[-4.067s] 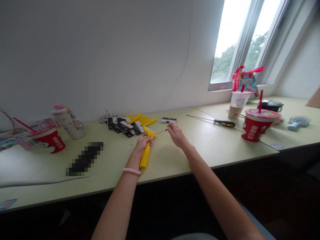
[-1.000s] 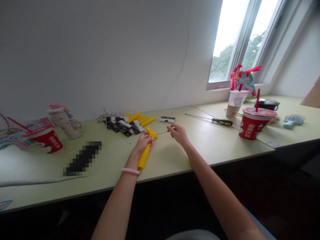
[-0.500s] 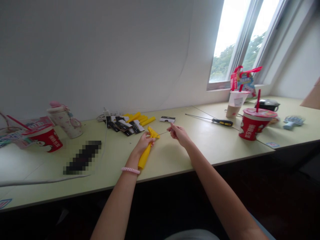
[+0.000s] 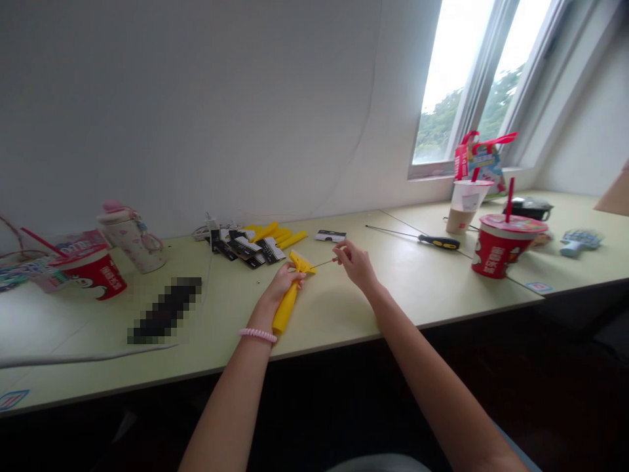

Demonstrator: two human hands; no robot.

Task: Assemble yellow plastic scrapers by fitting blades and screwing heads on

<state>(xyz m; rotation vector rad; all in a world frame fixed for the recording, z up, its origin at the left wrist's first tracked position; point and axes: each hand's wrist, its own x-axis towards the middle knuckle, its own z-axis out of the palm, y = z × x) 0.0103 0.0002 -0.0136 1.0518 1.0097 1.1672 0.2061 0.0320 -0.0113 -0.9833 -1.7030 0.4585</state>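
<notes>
My left hand (image 4: 282,284) is wrapped round a yellow scraper (image 4: 285,311), whose wide head points away from me and whose handle slants down toward the table's front edge. To its right, my right hand (image 4: 358,265) pinches a thin metal rod (image 4: 323,264). The rod's far tip meets the scraper head; whether it sits in a screw there is too small to tell. A tiny loose piece (image 4: 258,282) lies on the table left of my left hand.
Behind my hands lie black-and-white cards (image 4: 246,246), several yellow tubes (image 4: 293,240) and a small card (image 4: 330,235). A long screwdriver (image 4: 439,242) and red cup (image 4: 506,249) are at right. Another red cup (image 4: 101,272), a bottle (image 4: 130,239) and a blurred dark object (image 4: 167,311) are at left.
My right hand has turned slightly at the rod, its fingers shifting a little. The scraper stays in my left hand, and the view has moved slightly.
</notes>
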